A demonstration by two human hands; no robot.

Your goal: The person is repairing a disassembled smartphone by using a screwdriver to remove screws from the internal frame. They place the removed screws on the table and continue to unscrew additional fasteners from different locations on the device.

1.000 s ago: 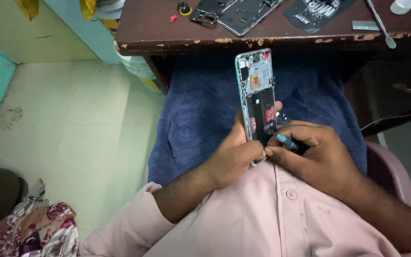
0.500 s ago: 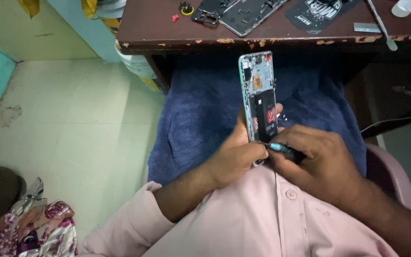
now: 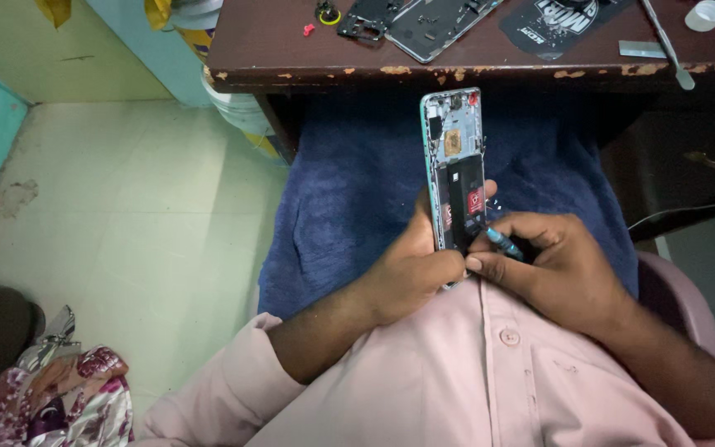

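An opened smartphone (image 3: 455, 161) with its back cover off stands upright over my lap, showing a black battery and circuit parts. My left hand (image 3: 407, 269) grips its lower end from the left. My right hand (image 3: 552, 265) pinches a thin teal-tipped tool (image 3: 502, 242), whose tip touches the phone's lower right part beside the battery. Both hands meet at the phone's bottom, just above my pink shirt.
A dark blue towel (image 3: 349, 199) covers my lap. The worn brown table (image 3: 490, 54) ahead carries a phone back cover (image 3: 440, 21), a black bracket (image 3: 366, 18), a black mat (image 3: 564, 21), a metal spudger (image 3: 668, 41) and a white cap (image 3: 705, 14). A patterned bag (image 3: 68, 397) lies on the floor at left.
The phone and both hands have drifted slightly right and a little lower in view. The tool tip stays at the phone's lower part; the grips are unchanged.
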